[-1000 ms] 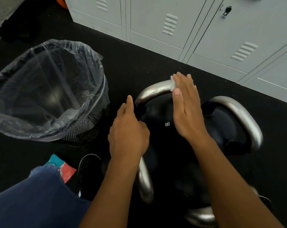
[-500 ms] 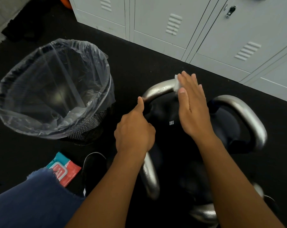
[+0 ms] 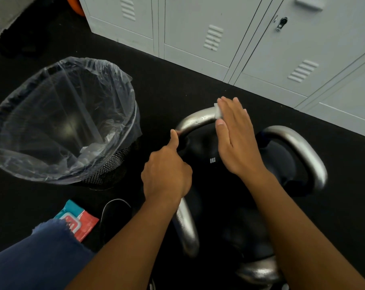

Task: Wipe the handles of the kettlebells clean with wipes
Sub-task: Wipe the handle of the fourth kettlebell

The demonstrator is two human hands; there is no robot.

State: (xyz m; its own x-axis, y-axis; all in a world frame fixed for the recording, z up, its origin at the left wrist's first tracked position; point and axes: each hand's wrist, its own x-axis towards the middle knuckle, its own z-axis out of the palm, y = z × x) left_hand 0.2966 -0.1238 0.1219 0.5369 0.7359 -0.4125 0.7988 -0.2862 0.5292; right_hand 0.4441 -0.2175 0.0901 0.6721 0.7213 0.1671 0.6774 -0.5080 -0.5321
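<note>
A black kettlebell [image 3: 206,151] marked 8KG stands on the floor, its silver handle [image 3: 195,120] arching over the top. My right hand [image 3: 238,137] lies flat with straight fingers and presses a white wipe [image 3: 217,110] onto the top of that handle. My left hand [image 3: 167,172] has its fingers curled, and the outstretched thumb touches the handle's left end. A second kettlebell handle [image 3: 302,151] curves at the right. A third handle [image 3: 186,229] shows below my left wrist.
A mesh bin [image 3: 64,120] with a clear liner stands at the left, white scraps at its bottom. A red and teal wipe pack [image 3: 81,222] lies on the black floor by my knee. Grey lockers [image 3: 219,34] line the back.
My left hand has moved forward, and its thumb now touches the handle's left end. My right hand has kept the wipe on top of the handle.
</note>
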